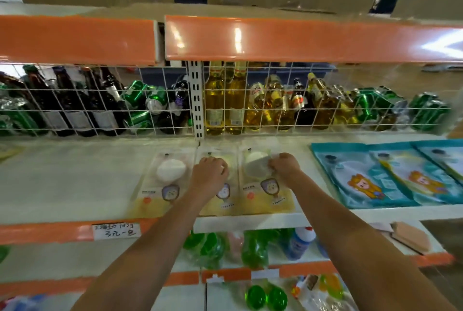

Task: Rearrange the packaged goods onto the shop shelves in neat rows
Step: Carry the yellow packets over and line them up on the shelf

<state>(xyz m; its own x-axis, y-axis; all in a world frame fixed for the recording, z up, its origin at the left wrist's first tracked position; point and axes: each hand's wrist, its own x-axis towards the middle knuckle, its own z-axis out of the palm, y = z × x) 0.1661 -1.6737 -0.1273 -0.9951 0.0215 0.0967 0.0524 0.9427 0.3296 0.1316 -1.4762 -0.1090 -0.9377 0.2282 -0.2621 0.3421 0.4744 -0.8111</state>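
Three clear-and-yellow packets, each with a white round puff inside, lie flat side by side on the white middle shelf (75, 180). The left packet (160, 183) lies untouched. My left hand (209, 173) rests with curled fingers on top of the middle packet (224, 200). My right hand (284, 166) pinches the right edge of the right packet (258, 180), next to its white puff. Both forearms reach in from below.
Three teal packets (370, 178) with a cartoon figure lie overlapping at the right of the same shelf. A white wire grid (100, 100) behind holds back dark bottles, yellow bottles and green cans. An orange-edged shelf (275, 40) hangs overhead. Lower shelves carry green bottles and a handwritten price tag (116, 230).
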